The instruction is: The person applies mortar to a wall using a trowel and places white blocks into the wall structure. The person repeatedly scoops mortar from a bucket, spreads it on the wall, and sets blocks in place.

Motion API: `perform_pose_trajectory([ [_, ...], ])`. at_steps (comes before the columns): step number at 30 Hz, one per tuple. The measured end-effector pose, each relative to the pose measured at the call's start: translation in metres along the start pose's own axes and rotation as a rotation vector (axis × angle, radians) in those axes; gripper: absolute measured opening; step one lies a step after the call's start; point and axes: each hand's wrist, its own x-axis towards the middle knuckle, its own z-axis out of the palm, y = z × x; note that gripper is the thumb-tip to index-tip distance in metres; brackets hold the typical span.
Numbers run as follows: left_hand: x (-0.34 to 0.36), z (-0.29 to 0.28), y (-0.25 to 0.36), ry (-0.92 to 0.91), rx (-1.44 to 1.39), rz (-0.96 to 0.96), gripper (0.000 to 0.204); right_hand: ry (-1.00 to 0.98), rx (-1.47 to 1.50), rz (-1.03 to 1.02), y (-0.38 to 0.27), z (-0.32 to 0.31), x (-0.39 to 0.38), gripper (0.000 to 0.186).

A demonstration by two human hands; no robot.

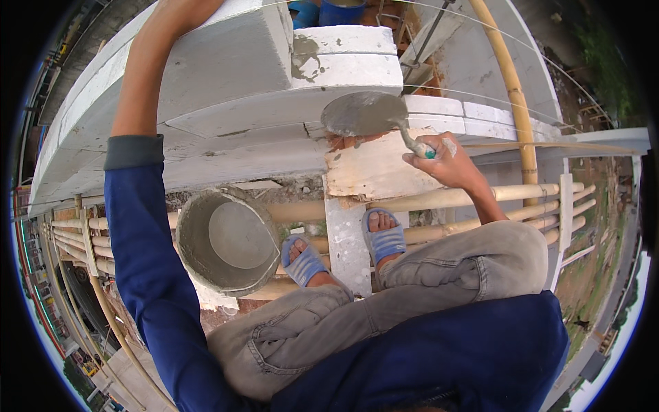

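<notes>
My right hand [445, 159] is closed around the handle of a trowel [365, 113]. Its broad blade, grey with mortar, lies at the face of the white block wall [237, 113], above a wooden board [384, 168]. Up at the top edge, my left hand [189, 10] rests against the top of a large pale block [226, 58]; its fingers are mostly cut off by the picture. Below the wall, left of my feet, stands a mortar-caked bucket [230, 240] with a flat grey surface inside.
Bamboo poles [453, 199] form the platform under my sandalled feet, with gaps between them. An upright bamboo pole [511, 75] stands at the right. A thin string [494, 99] runs along the wall. Blue containers [341, 12] sit beyond it. Ground shows far below on both sides.
</notes>
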Motion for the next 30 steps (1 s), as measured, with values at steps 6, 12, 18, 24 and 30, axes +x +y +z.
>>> perform_pose_trajectory([
  [6,-0.015,-0.027,-0.005,-0.075,-0.107,-0.239,0.054,0.388,0.704,-0.278,0.065,0.017,-0.03,0.026],
  [12,-0.017,0.013,-0.057,-0.068,-0.011,-0.1,0.057,1.055,1.058,0.276,0.14,0.05,-0.091,0.027],
  [18,-0.098,-0.069,0.009,-0.287,-0.243,-0.344,0.067,1.058,1.151,0.709,0.219,0.103,-0.146,0.024],
  [24,-0.127,-0.178,0.097,-0.394,-0.541,-0.478,0.095,1.232,1.058,0.791,0.22,0.101,-0.169,0.024],
  [30,-0.113,-0.229,0.156,-0.06,-0.278,-0.32,0.089,1.328,1.441,0.286,0.123,-0.009,-0.124,0.026],
])
